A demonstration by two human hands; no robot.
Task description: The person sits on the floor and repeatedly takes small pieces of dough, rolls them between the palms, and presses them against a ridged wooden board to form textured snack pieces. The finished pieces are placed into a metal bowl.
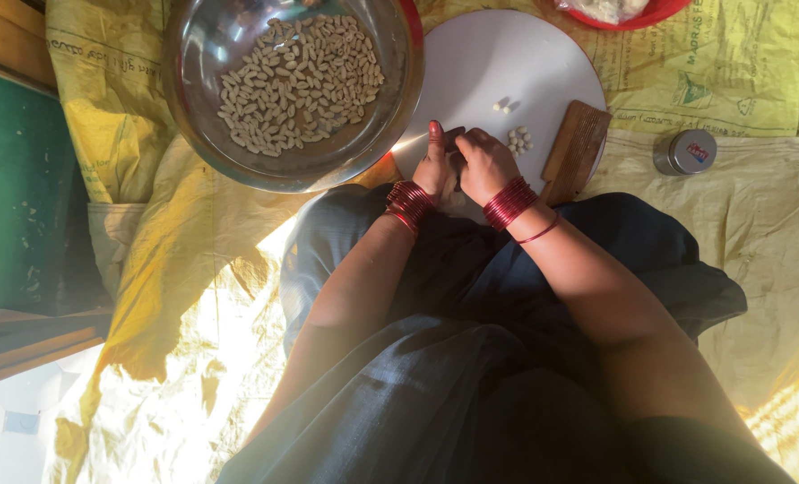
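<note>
Our left hand (435, 166) and right hand (484, 161) touching at board (489, 63) near edge | grips curled together, contents unclear | pieces (518, 139) beside right | bowl (202, 54) left

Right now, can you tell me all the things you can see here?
steel bowl: one, silver, top left, part over the round board
shaped pieces: many, pale cream, inside the steel bowl
round board: one, white, top middle, in front of the hands
small pieces: a few, pale, on the round board near the right hand
wooden comb block: one, brown, on the board's right edge
red dish: one, red, top edge, only partly seen
small tin: one, silver, right, on the sheet
sheet: yellow, spread on the floor
bangles: many, red, on both wrists
left hand: at the board's near edge, touching the right
right hand: beside it, fingers curled
</note>
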